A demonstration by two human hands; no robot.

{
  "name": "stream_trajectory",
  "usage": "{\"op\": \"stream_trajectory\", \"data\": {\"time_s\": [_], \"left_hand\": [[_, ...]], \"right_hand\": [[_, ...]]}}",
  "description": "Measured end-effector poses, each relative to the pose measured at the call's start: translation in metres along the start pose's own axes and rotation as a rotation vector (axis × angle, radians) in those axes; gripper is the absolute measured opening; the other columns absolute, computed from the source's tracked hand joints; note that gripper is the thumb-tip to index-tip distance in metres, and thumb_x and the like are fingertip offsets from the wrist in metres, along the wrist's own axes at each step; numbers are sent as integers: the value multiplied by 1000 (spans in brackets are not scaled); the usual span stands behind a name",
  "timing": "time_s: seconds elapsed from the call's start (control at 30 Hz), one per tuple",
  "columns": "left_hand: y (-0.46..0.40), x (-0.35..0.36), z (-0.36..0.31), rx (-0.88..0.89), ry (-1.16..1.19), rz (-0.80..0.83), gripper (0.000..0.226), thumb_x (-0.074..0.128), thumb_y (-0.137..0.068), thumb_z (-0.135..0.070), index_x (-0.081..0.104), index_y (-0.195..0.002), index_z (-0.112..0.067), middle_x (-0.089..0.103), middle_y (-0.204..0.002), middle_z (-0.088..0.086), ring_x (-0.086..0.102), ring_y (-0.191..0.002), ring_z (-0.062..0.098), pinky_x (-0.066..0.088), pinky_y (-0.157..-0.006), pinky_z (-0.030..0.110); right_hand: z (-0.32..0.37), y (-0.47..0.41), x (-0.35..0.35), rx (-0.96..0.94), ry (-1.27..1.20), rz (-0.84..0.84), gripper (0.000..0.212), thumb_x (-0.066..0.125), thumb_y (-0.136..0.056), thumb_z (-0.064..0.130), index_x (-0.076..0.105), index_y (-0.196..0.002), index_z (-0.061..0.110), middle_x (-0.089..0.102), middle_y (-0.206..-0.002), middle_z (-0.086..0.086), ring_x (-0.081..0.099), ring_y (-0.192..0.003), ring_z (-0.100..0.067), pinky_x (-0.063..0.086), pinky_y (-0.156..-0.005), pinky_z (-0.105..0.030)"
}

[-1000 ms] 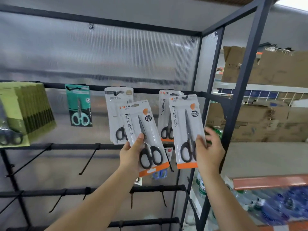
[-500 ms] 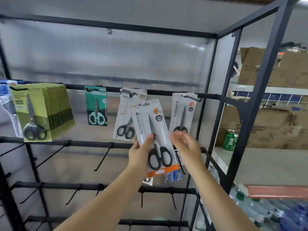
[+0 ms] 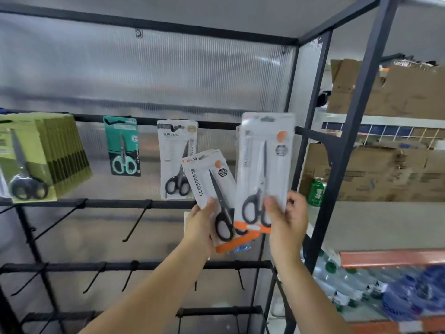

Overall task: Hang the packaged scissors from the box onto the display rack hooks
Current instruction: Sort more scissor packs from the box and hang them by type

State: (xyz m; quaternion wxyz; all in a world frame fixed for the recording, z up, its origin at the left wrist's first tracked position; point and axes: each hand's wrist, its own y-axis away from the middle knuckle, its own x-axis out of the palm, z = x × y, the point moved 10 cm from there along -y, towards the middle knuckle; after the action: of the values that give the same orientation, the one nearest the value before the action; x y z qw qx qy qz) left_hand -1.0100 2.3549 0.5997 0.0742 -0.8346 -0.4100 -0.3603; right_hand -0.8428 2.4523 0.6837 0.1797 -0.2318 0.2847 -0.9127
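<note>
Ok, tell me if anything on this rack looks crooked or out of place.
The white orange-trimmed scissors pack in the left hand tilts, not yet hung. The right hand holds a matching pack upright near the top rail. A green drink can sits oddly among cardboard boxes.

We see a green can [image 3: 317,191] and cardboard boxes [image 3: 375,172] right of our grip, bottles [image 3: 346,283] below.

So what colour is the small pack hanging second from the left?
Teal, with mint-handled scissors, on the small pack; the head view shows it.
</note>
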Motion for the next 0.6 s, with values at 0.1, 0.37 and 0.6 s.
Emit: {"op": "stream_trajectory", "data": {"time_s": [0.1, 0.37, 0.6], "left_hand": [[-1, -6, -11, 77, -47, -38, 12, 58, -94, -21, 62, -104, -17, 72, -101, 13, 69, -92, 34, 54, -82, 52], [-2, -20, -31, 224, -227, -83, 5, 62, -91, -23, 64, -96, -24, 73, -68, -6, 70, -58, 11, 52, -44, 23], [6, -18, -39, 198, -201, -50, 9, 59, -92, -25, 59, -97, -31, 70, -103, 9, 68, -94, 33, 53, -86, 56]], "right_hand": [[7, -17, -16, -40, 89, -21, 27, 66, -83, 4, 53, -94, 26, 68, -68, 8, 59, -57, 2, 46, -52, -9], [-13, -19, -32, -2, 205, -21, 50, 63, -86, 0, 52, -133, 14, 65, -87, -21, 32, -57, 5, 44, -56, -8], [-30, -46, -5, 52, 369, 79, 50, 63, -89, 14, 48, -137, 13, 50, -137, 4, 48, -121, -4, 35, -86, -1]]}}
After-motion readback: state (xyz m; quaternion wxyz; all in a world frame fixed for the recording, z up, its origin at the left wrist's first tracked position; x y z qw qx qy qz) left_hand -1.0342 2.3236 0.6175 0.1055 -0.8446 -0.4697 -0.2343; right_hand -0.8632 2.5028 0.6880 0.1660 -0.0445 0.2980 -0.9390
